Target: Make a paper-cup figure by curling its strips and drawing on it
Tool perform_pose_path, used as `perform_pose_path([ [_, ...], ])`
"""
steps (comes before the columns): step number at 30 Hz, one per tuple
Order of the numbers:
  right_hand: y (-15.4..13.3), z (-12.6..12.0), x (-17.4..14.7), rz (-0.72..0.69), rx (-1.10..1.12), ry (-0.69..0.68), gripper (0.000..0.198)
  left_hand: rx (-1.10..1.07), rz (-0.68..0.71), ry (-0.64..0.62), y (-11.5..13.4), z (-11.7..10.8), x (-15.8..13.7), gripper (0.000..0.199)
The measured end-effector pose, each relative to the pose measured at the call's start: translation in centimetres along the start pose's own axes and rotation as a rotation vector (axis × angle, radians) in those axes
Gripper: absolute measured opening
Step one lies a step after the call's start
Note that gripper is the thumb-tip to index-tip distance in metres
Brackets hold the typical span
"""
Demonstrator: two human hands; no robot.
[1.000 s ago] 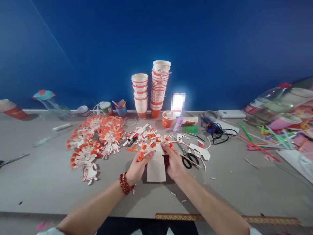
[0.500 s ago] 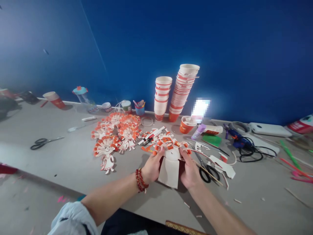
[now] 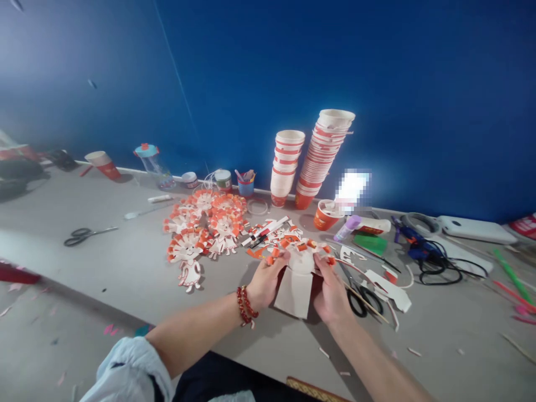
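Between my two hands is a cut paper cup [image 3: 293, 291], its white inner side up, with curled orange-tipped strips fanned round a rounded top and a plain flap hanging below. My left hand [image 3: 268, 283], with a red bead bracelet at the wrist, pinches its left edge, thumb on top. On the opposite edge, my right hand [image 3: 333, 291] grips with the thumb over the strips. Both sets of fingers are partly hidden beneath. To the left lie several finished paper-cup dolls [image 3: 190, 259] with smiling faces and drawn dresses. Paper scraps and markers [image 3: 266, 231] lie just beyond the cut cup.
Two tall stacks of paper cups [image 3: 322, 159] stand by the blue wall. Black-handled scissors [image 3: 364, 301] lie right of my hands, another pair of scissors [image 3: 90, 234] far left. A glue stick [image 3: 347, 228], a blue glue gun [image 3: 412, 237] with black cord and a lit phone [image 3: 354, 187] are at right.
The whole scene has shifted slightly right in view as the head turned a little left. Both hands keep their hold on the cut paper cup, which tilts slightly differently.
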State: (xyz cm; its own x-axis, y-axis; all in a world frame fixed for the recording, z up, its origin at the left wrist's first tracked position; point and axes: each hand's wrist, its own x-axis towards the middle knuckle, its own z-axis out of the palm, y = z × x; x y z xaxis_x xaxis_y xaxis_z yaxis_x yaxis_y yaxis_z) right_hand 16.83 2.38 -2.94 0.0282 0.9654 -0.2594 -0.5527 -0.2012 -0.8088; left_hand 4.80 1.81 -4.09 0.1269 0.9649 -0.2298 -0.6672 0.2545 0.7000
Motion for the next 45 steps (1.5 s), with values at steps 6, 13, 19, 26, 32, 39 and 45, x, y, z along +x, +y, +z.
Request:
perform_pose_path([
  [6,0.5,-0.4,-0.2,-0.011,-0.041,-0.033,0.038,0.08,0.087,0.079,0.2,-0.3,0.1,0.041],
  [13,0.1,-1.4,0.5,-0.091,-0.208,0.065,0.048,0.478,0.414,-0.119,2.9,-0.3,-0.8,0.078],
  [19,-0.3,-1.2,-0.4,-0.067,-0.268,-0.111,0.042,0.609,0.383,0.025,3.4,-0.7,0.0,0.035],
  [26,-0.7,-1.2,-0.1,0.025,-0.236,-0.031,0.044,0.698,0.553,0.03,3.7,-1.3,0.0,0.033],
  [32,-0.2,-1.4,0.1,-0.046,-0.251,-0.07,0.041,1.393,1.353,-0.33,4.6,-0.4,-2.2,0.05],
  [39,-0.4,-1.1,-0.3,-0.127,-0.288,-0.18,0.039,1.837,1.01,-0.411,4.3,0.7,-1.2,0.074],
  [45,-0.5,-1.4,-0.5,-0.074,-0.317,-0.185,0.039,1.485,0.83,-0.43,3.7,-1.0,-0.3,0.067],
])
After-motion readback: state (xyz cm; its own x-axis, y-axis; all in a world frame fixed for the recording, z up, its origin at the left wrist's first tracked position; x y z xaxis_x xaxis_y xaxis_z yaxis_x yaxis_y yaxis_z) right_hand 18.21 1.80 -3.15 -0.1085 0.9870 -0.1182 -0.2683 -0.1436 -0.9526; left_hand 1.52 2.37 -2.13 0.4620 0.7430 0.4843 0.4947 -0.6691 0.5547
